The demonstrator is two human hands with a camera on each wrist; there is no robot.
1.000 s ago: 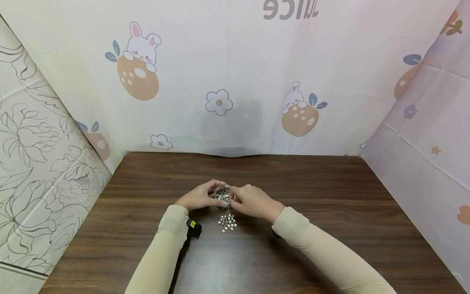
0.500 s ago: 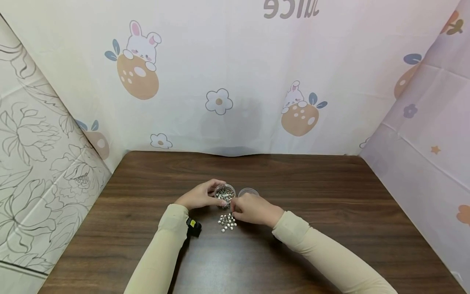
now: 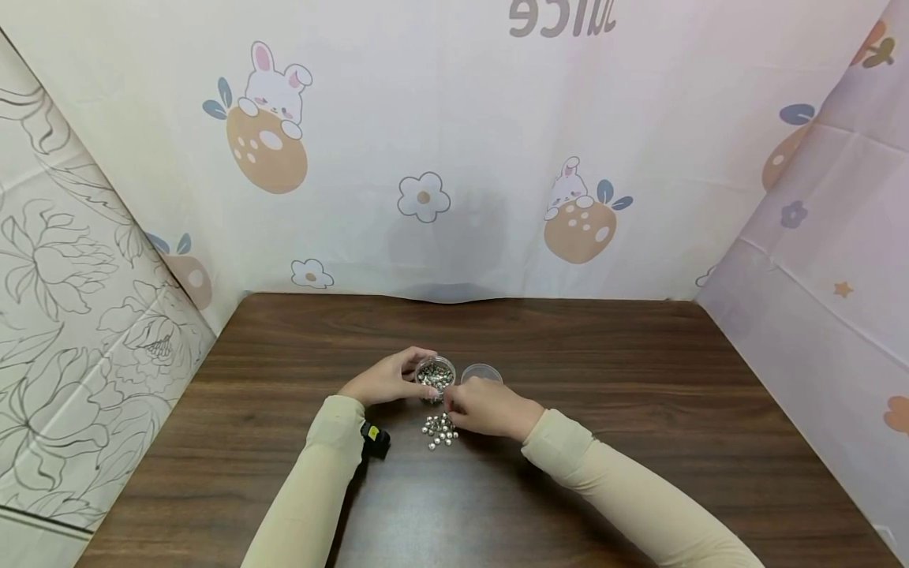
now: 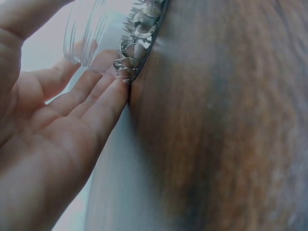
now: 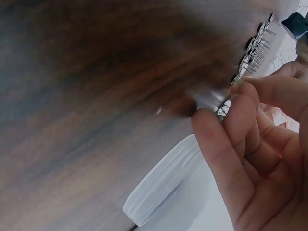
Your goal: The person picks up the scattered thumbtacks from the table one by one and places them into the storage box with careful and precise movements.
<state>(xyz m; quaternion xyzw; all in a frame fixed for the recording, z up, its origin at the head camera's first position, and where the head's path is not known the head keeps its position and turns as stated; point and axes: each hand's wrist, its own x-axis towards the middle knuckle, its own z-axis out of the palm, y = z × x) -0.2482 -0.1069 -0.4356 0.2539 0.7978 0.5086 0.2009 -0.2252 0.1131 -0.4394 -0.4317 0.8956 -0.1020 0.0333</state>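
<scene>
A small clear jar [image 3: 435,363] holds many silver thumbtacks [image 4: 142,36], which show through its wall in the left wrist view. My left hand [image 3: 389,380] grips it from the left, thumb on the near side and fingers curving around the far side. Just in front of the jar lies a loose pile of thumbtacks [image 3: 437,431] on the table. At the pile's upper right edge is my right hand [image 3: 490,406]. Thumb and forefinger pinch together there, with a thumbtack mostly hidden between the tips; in the right wrist view, upturned points of other thumbtacks [image 5: 257,50] show beyond them.
Behind my right hand, a clear round lid [image 3: 481,369] lies on the brown wooden table [image 3: 604,355], close to the jar's right side. A printed curtain [image 3: 454,118] hangs behind the table's far edge. A black wrist camera [image 3: 375,440] sits on my left cuff.
My right hand has come down from the jar's mouth to the pile's edge, bringing the lid into sight. It has shifted slightly left since half a second ago. My left hand and the jar stay put.
</scene>
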